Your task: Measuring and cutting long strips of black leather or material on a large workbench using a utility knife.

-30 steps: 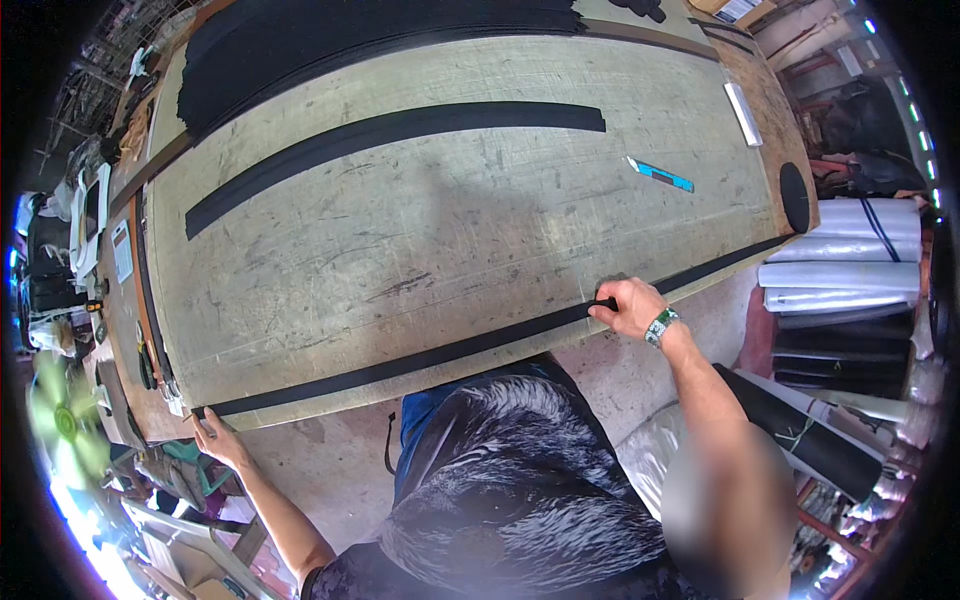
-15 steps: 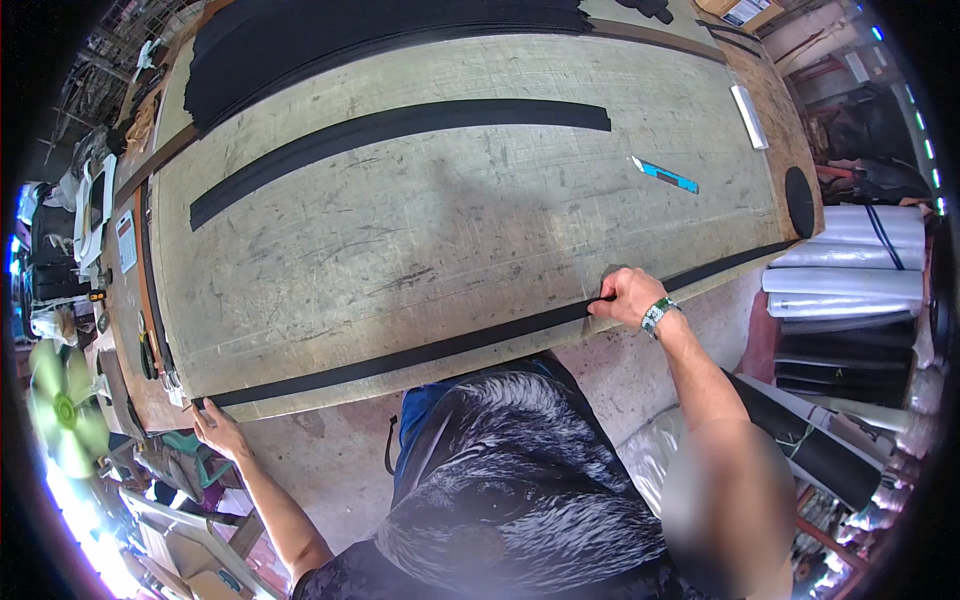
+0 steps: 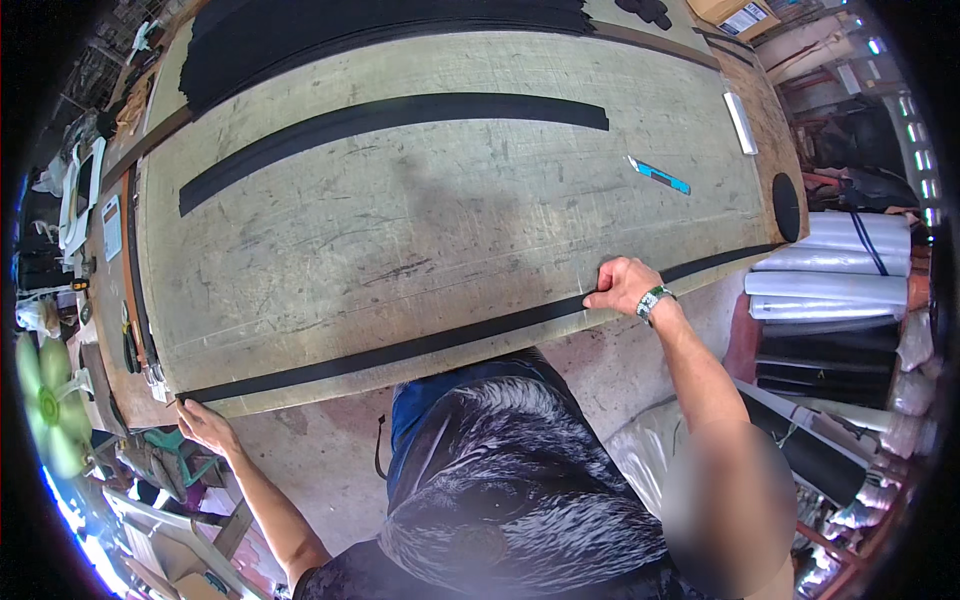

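**Long black strip [image 3: 400, 348] along the near edge of a worn tabletop [image 3: 480, 220]**

The strip lies flat in front of me, running from the near left corner, beneath my right hand [image 3: 622, 287], to the far right end of the edge. My right hand is closed, thumb and fingers pinching the strip partway along. My left hand [image 3: 208, 428] reaches the strip's left end with its fingertips; whether they pinch or only press, I cannot tell.

The strip looks light, soft and bendable, like fabric or thin sheeting, so I judge it could crease or slide askew but hardly break. Its ends and narrow edges seem the best places to take hold.

Farther in lies a shorter black strip [image 3: 400, 112], and behind it a broad stack of black material [image 3: 370, 45]. A blue utility knife [image 3: 662, 177] rests to the right, well apart from my hands; its pale tip calls for care. A black oval piece [image 3: 787, 208] sits near the strip's right end, the closest obstacle. A white bar [image 3: 740, 123] lies beyond it. Silvery rolls [image 3: 830, 287] crowd the space off the right side.
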The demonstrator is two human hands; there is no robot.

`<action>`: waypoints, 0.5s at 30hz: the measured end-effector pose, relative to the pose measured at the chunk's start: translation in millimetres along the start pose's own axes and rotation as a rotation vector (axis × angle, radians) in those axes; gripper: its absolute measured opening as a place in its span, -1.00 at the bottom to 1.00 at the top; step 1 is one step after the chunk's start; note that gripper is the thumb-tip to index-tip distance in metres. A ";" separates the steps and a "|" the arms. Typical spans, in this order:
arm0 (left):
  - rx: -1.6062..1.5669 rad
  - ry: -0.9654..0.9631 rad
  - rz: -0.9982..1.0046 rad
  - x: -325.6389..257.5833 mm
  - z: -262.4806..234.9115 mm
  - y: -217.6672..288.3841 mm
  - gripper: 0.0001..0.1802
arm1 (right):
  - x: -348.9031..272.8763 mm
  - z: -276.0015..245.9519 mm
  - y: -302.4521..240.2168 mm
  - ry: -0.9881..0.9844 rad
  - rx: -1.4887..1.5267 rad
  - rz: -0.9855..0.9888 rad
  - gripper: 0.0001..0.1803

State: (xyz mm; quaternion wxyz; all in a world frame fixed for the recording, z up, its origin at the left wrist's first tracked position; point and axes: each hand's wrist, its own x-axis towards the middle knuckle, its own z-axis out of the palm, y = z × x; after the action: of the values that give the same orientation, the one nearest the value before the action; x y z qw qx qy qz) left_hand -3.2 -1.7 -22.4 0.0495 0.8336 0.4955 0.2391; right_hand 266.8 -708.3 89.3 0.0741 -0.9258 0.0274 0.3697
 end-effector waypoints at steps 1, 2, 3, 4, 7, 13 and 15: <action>0.000 -0.011 -0.002 0.0 1.3 -1.7 -0.35 | 1.9 -0.8 0.6 -0.012 -0.002 0.004 -0.54; -0.043 -0.010 0.029 0.7 4.0 -4.6 -0.36 | 3.4 -1.7 1.5 -0.023 -0.004 0.009 -0.53; -0.084 -0.006 0.059 1.1 3.5 -6.0 -0.38 | 4.3 -2.4 1.3 -0.029 -0.009 0.015 -0.53; -0.092 0.004 0.066 2.0 3.5 -6.8 -0.42 | 5.2 -3.3 1.3 -0.029 -0.010 0.012 -0.53; -0.185 -0.061 0.086 12.4 -4.7 -17.4 -0.47 | 6.7 -7.1 -1.6 -0.043 -0.031 -0.004 -0.53; 0.076 -0.017 0.138 19.3 -15.8 -30.2 -0.49 | 8.8 -10.3 -6.5 -0.065 -0.057 -0.031 -0.55; 0.130 0.138 0.107 -5.4 -22.2 23.9 -0.52 | 13.2 -3.6 1.0 -0.073 -0.059 -0.046 -0.56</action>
State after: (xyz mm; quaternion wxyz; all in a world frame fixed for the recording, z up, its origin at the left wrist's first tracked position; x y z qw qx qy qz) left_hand 4.0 -21.8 2.9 -0.0517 0.8418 0.4671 0.2657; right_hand 278.7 -709.8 82.7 0.0562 -0.9139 -0.0077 0.4021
